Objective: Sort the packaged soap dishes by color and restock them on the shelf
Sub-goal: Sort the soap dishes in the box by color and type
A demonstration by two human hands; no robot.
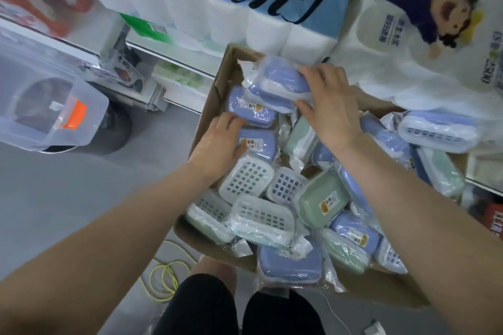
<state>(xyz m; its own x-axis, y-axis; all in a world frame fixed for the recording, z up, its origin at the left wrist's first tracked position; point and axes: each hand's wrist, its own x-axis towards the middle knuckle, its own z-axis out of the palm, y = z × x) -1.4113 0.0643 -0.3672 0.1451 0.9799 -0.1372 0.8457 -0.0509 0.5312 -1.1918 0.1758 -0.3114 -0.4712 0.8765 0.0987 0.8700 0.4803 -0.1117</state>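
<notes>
Your right hand point(328, 106) curls thumb and fingers round a wrapped blue soap dish point(275, 84), held tilted over the cardboard box point(217, 90) at twelve o'clock. Your left hand point(220, 144) grips another blue dish point(255, 143) at the box's ten o'clock side, thumb on its near edge, fingers over its far edge. Blue, green point(322, 202) and white-grilled dishes point(246, 177) lie jumbled in the box. More blue ones point(438, 130) sit at three o'clock, beside the shelf's tissue packs point(424, 35).
</notes>
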